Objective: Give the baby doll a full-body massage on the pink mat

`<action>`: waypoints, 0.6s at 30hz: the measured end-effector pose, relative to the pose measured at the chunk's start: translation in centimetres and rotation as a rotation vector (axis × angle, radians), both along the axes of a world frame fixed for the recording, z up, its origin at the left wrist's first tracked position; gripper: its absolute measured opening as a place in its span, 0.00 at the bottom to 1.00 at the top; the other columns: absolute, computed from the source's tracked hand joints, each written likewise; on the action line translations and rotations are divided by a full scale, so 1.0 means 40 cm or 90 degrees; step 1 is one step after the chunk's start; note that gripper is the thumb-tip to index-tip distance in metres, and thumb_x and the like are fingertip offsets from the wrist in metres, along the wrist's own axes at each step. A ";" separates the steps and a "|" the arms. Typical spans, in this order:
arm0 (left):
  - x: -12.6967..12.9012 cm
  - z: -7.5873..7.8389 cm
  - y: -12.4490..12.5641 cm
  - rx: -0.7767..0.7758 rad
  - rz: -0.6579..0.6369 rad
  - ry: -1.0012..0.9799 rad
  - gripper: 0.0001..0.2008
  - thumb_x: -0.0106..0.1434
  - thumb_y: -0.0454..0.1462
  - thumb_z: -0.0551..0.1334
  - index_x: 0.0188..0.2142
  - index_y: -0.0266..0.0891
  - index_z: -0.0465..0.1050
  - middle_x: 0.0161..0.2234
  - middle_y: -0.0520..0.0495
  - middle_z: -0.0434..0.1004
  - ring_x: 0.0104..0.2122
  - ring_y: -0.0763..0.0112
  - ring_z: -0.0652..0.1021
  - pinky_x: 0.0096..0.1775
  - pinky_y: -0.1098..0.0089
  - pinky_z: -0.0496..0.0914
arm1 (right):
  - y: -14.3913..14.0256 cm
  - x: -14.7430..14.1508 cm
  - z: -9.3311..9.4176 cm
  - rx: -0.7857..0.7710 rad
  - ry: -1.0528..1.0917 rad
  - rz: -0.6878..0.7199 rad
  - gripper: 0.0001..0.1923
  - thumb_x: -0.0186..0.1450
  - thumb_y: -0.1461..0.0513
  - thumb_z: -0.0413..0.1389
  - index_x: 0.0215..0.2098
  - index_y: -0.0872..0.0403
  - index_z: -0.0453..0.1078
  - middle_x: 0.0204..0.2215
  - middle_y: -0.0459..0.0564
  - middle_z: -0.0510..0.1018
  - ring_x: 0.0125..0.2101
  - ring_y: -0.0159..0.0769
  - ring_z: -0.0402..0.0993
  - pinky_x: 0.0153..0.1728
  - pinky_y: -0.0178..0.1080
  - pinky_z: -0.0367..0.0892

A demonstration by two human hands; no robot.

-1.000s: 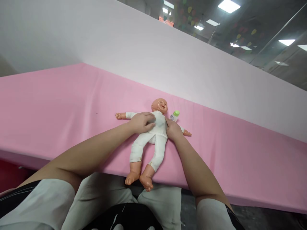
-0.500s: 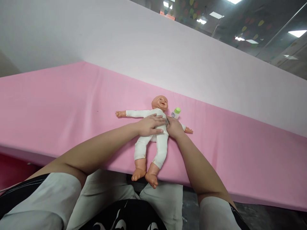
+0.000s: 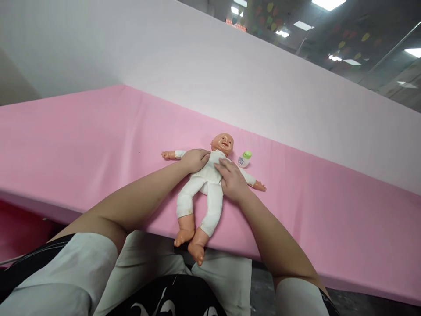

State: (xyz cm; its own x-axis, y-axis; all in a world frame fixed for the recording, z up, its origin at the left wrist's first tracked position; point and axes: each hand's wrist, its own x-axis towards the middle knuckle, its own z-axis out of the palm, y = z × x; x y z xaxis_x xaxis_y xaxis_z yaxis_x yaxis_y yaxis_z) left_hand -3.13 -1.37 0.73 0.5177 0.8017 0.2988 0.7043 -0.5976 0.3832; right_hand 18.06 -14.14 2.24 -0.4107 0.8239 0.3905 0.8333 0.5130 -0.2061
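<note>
table: pink cloth (image 3: 82, 145) covers it, running across the whole view; a pale wall (image 3: 197, 66) stands behind.
doll: I see the doll (image 3: 205, 184) on its back near the front edge of the cloth, head away from me, in a white suit, arms spread out to both sides, bare feet hanging over the edge.
left hand: my left hand (image 3: 194, 159) lies flat on the doll's shoulder and upper arm on the left side of the view, fingers loosely spread, not gripping anything.
right hand: my right hand (image 3: 232, 181) rests on the doll's chest and side, fingers stretched out toward the neck, pressing but not clasping.
hands: apart, one each side of the doll's chest, both touching the white suit.
bottle: small white bottle (image 3: 244, 159) with green cap stands just beside the doll's head, right of it, clear of both hands.
</note>
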 end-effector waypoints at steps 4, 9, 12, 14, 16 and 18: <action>0.011 -0.003 -0.004 -0.013 0.023 0.011 0.25 0.76 0.47 0.48 0.60 0.44 0.78 0.60 0.45 0.81 0.58 0.56 0.80 0.59 0.60 0.72 | -0.066 -0.089 0.029 -0.039 0.003 0.223 0.25 0.77 0.53 0.52 0.69 0.50 0.68 0.70 0.55 0.70 0.72 0.45 0.62 0.74 0.56 0.53; 0.013 -0.002 -0.007 -0.022 0.013 -0.001 0.25 0.76 0.45 0.48 0.59 0.45 0.79 0.59 0.47 0.82 0.58 0.58 0.81 0.59 0.61 0.72 | -0.078 -0.113 0.041 -0.132 -0.047 0.275 0.34 0.75 0.43 0.53 0.72 0.52 0.64 0.73 0.57 0.65 0.75 0.51 0.55 0.75 0.62 0.44; 0.009 0.000 -0.005 -0.035 0.002 -0.016 0.25 0.76 0.44 0.48 0.59 0.45 0.80 0.57 0.47 0.83 0.55 0.58 0.82 0.57 0.62 0.73 | -0.041 -0.072 0.038 -0.150 -0.052 0.213 0.41 0.72 0.39 0.55 0.74 0.50 0.61 0.74 0.58 0.63 0.76 0.56 0.52 0.75 0.67 0.36; 0.007 0.000 -0.006 -0.037 0.000 -0.031 0.24 0.75 0.44 0.49 0.59 0.44 0.80 0.57 0.47 0.84 0.56 0.58 0.82 0.58 0.62 0.73 | -0.009 -0.039 0.032 -0.159 -0.046 0.171 0.40 0.73 0.39 0.54 0.75 0.48 0.60 0.75 0.56 0.62 0.77 0.56 0.49 0.75 0.69 0.33; 0.007 0.000 -0.009 -0.041 -0.001 -0.051 0.24 0.75 0.44 0.50 0.60 0.44 0.80 0.58 0.48 0.83 0.57 0.59 0.81 0.60 0.63 0.72 | 0.022 -0.009 0.021 -0.160 -0.033 0.117 0.36 0.75 0.41 0.50 0.75 0.47 0.59 0.77 0.54 0.56 0.78 0.54 0.46 0.75 0.69 0.33; 0.008 -0.002 -0.011 -0.049 0.000 -0.069 0.24 0.75 0.43 0.51 0.61 0.43 0.79 0.59 0.48 0.82 0.59 0.60 0.80 0.62 0.64 0.71 | 0.050 0.015 0.004 -0.152 -0.011 0.050 0.34 0.77 0.44 0.47 0.76 0.46 0.57 0.78 0.53 0.52 0.78 0.52 0.44 0.75 0.67 0.36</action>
